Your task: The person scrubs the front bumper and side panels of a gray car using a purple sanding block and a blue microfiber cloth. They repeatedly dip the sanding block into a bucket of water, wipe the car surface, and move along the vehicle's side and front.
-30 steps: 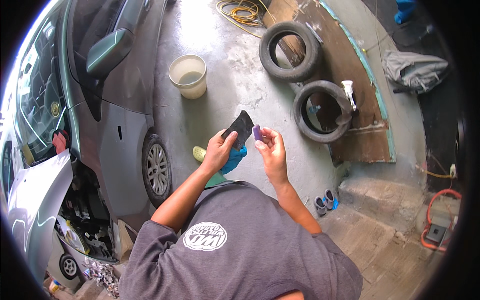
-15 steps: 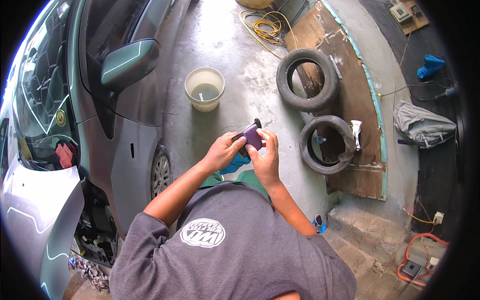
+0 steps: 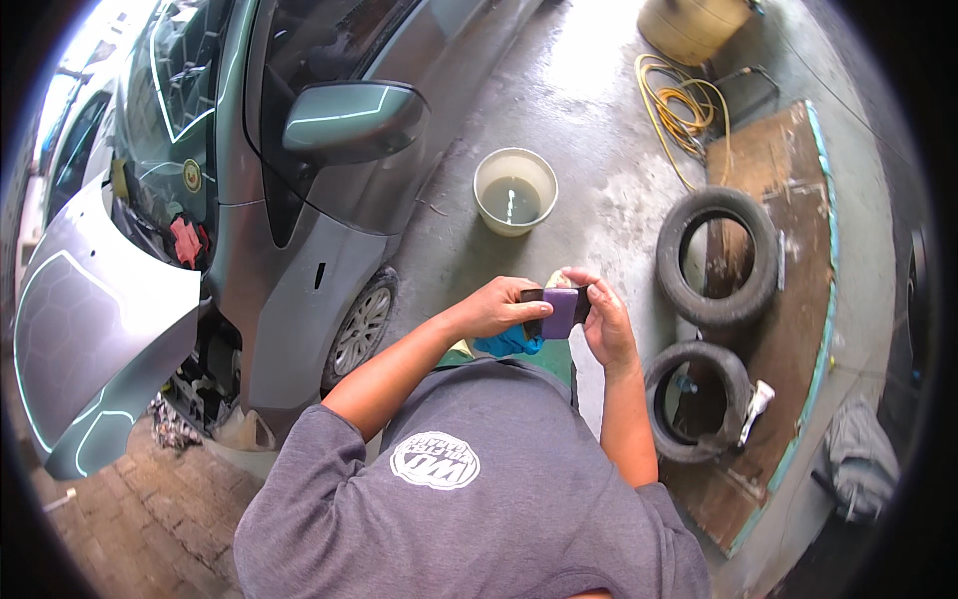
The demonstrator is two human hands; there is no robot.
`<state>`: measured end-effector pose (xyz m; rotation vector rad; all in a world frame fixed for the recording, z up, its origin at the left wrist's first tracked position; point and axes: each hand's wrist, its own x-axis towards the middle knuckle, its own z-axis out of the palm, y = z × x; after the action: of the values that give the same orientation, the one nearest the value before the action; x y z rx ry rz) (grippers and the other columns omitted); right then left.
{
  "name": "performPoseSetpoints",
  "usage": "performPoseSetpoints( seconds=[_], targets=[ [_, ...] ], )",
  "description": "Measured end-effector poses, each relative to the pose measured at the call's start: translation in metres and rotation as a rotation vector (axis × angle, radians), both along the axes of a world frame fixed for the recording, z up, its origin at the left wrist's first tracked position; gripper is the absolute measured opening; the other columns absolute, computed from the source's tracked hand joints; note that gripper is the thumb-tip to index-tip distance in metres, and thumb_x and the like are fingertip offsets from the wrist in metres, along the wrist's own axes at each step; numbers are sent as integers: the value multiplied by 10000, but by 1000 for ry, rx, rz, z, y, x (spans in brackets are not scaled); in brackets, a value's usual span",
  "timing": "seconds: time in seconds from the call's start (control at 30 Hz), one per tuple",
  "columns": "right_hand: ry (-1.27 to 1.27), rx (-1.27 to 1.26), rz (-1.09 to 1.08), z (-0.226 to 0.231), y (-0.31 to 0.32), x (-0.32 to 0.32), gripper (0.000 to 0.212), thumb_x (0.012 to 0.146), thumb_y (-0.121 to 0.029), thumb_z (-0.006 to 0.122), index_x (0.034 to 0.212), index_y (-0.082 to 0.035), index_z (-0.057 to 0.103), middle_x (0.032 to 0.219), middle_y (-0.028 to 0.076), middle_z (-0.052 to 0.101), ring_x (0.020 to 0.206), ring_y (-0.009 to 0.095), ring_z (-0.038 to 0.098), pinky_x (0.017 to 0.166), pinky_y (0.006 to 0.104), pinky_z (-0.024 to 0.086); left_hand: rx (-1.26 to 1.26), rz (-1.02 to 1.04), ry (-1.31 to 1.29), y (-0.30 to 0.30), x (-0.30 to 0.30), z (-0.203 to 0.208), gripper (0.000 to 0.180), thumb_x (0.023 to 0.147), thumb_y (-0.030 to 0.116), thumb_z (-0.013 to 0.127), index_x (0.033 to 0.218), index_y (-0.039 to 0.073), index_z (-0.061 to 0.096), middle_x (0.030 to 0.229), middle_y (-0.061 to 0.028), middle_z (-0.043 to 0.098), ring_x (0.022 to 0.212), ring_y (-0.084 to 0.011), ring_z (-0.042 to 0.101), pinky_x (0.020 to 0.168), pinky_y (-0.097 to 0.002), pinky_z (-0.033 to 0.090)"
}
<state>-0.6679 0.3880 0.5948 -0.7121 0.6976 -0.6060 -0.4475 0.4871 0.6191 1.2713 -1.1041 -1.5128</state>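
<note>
A black sheet (image 3: 583, 305) is being stretched sideways between two hands, its left end being clamped by the left grip (image 3: 502, 307) and its right end by the right grip (image 3: 609, 324). A small purple block (image 3: 561, 314) is being held against the sheet, midway between the two grips, with its left edge being met by the left thumb. A blue cloth (image 3: 509, 342) just below the left grip is being partly hidden by it. Water (image 3: 514, 196) is being held in a pale bucket (image 3: 507, 229) on the floor, beyond and slightly left of the grips. To their right, a brown board (image 3: 798, 250) is being partly covered from view by two tyres (image 3: 733, 311). Well left of the grips, space is being taken up by a grey car (image 3: 339, 240).
</note>
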Motion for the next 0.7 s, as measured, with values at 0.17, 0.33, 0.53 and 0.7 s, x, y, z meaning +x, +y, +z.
performPoseSetpoints(
  seconds=[0.17,0.33,0.53,0.7],
  targets=[
    [167,-206,229,-53,-99,12,290,1016,-95,675,1278,-18,576,1091,123,734,978,222,736,847,341,600,216,221,-264,-75,-7,-35,363,1021,341,705,922,-8,710,788,-41,695,760,-77,610,695,-294,506],
    [555,-1380,413,-63,-136,37,628,878,-84,765,1432,29,492,1405,232,598,1269,389,614,1049,492,500,579,181,-601,-137,-11,-79,491,1077,442,534,1054,-7,730,947,-199,765,905,-345,735,804,-422,541],
    [591,-1191,779,-132,-177,35,727,772,-67,669,1453,75,461,1524,319,464,1386,446,496,1148,527,412,756,-330,-630,-188,-2,-146,577,1070,439,322,1209,29,703,1278,-273,678,1170,-461,642,1015,-531,491],
    [666,-1091,842,-222,-191,35,733,808,-122,761,1455,67,472,1539,299,465,1394,440,493,1163,507,405,710,-421,-352,-198,5,-273,566,1077,426,354,1256,14,697,1261,-289,697,1175,-422,663,1045,-469,485]
  ],
)
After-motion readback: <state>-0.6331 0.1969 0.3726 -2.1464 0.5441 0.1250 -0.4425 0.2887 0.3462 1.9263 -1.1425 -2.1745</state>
